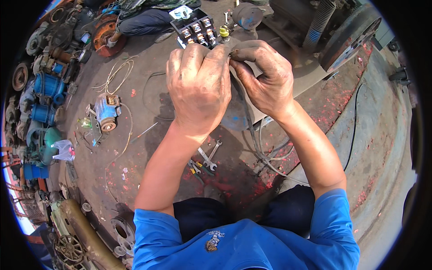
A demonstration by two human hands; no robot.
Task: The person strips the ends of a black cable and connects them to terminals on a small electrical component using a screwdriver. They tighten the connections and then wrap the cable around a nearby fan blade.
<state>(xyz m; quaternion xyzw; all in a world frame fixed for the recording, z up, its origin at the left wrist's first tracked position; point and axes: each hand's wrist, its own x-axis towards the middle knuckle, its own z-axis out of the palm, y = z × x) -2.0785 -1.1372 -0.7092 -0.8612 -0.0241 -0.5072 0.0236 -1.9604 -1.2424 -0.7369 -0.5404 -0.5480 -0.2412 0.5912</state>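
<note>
The black box (pixel 181 24) is just beyond the hands at the top middle, its open face turned up toward the wearer. Two rows of metal terminals run across it, slanting up to the right; its near edge is partly behind the left hand (pixel 198 85), so its long axis cannot be told for sure. A yellow cap (pixel 224 31) stands just right of it.

The left hand is back upward, knuckles pointing away from the wearer, fingers curled down and in. The right hand (pixel 265 78) comes in from the right, thumb and forefinger drawn nearly together and pointing left, the other fingers bent. The fingertips of both meet beside the box; whatever lies between them is too small and hidden to tell, as is whether either hand touches the box.

Both arms are bent, elbows spread, the left forearm (pixel 164 168) slanting up to the right, the right forearm (pixel 315 148) up to the left. A cable (pixel 256 145) runs down between them toward crossed spanners (pixel 208 160), well apart to its left on the floor
</note>
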